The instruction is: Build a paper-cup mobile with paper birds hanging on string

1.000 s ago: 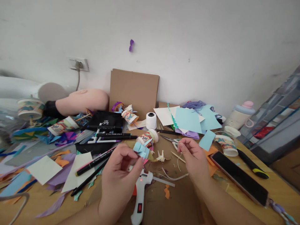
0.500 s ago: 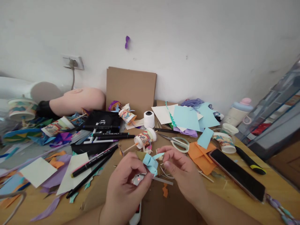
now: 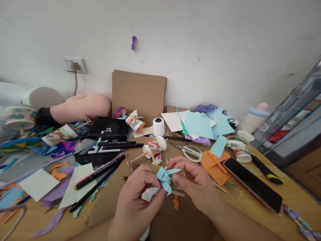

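Right hand now nearer paper bird, grip unclear, left grip pinched on it, stick in cup

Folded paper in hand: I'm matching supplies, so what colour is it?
Light blue folded paper, in the head view.

single head-worn view, forward and down, close over left hand and right hand, wall beyond

One held paper bird, one pair of scissors, one phone, one thread spool
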Tool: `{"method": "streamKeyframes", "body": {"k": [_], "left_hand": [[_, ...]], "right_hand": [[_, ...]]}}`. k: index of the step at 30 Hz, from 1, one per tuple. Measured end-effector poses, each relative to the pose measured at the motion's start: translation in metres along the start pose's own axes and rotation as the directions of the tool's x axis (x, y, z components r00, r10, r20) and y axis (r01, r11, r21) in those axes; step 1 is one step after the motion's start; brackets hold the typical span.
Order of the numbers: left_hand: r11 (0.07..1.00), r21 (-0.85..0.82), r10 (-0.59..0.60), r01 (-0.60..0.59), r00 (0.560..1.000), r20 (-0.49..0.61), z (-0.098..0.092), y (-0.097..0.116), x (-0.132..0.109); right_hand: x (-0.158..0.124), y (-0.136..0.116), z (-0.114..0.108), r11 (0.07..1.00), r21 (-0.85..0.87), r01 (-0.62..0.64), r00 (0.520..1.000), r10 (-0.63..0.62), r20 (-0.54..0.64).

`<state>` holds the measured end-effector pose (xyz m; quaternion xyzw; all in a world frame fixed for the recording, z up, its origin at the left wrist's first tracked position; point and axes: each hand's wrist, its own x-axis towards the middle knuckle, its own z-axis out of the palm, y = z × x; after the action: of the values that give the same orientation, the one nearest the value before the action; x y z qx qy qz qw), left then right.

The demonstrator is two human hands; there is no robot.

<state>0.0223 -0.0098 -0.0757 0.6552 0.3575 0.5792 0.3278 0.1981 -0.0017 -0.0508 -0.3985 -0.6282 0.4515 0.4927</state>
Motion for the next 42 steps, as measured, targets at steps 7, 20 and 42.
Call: {"method": "streamKeyframes", "body": {"k": [7,20,42], "left_hand": [[0.999,-0.043,-0.008,0.009,1.000,0.013,0.001,0.003,0.001],[0.992,0.029,0.122,-0.122,0.992,0.022,0.002,0.003,0.004],[0.924,0.168,0.326,-0.344,0.937,0.123,-0.001,0.003,0.009]], "right_hand": [[0.001,0.004,-0.002,0.987,0.142,-0.079,0.996,0.073,0.050],[0.002,0.005,-0.002,0.981,0.162,-0.108,0.994,0.101,0.051],[0.003,0.010,-0.002,0.987,0.135,-0.081,0.995,0.073,0.063]]}}
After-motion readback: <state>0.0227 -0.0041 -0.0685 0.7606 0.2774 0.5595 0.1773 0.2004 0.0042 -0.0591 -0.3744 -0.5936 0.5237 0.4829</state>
